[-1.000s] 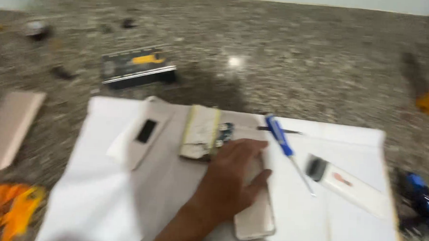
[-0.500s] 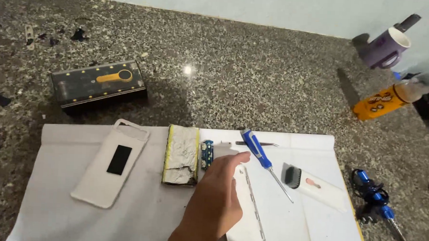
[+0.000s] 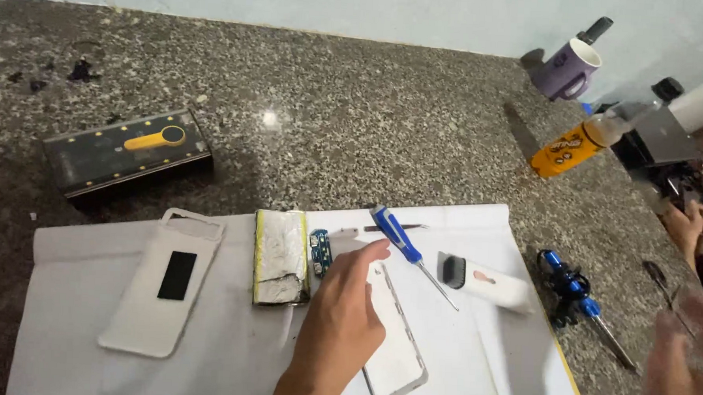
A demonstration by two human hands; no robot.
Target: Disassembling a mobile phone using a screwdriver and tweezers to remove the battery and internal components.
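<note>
Speckled grey granite surface [image 3: 354, 126] against a pale wall, partly covered by a white paper sheet [image 3: 79, 288]. Far left, on bare stone: a dark rectangular box [image 3: 124, 150] with a yellow handle-shaped mark. On the sheet, left to right: a white back cover [image 3: 137, 307] with a black rectangular patch, lying flat; a foil-wrapped battery pack [image 3: 281, 256] edged in yellow tape; just beside it, a small blue circuit board [image 3: 320, 251]. Left hand [image 3: 339, 331], fingers loosely extended and together, grip holding nothing, rests palm-down on a white rectangular case shell [image 3: 396, 357], which lies near the sheet's lower middle. To its right: a blue-handled screwdriver [image 3: 397, 235], tip pointing lower right; a white brush-like tool [image 3: 486, 282] with a dark end. Off the sheet: a blue and black driver [image 3: 576, 290]. Background right: an orange bottle [image 3: 571, 150] lying tilted and a purple mug [image 3: 566, 69]. Right hand [image 3: 688, 370], lower right corner, is blurred; its grip cannot be told. Another person's hand [image 3: 686, 224] shows at the right edge.
</note>
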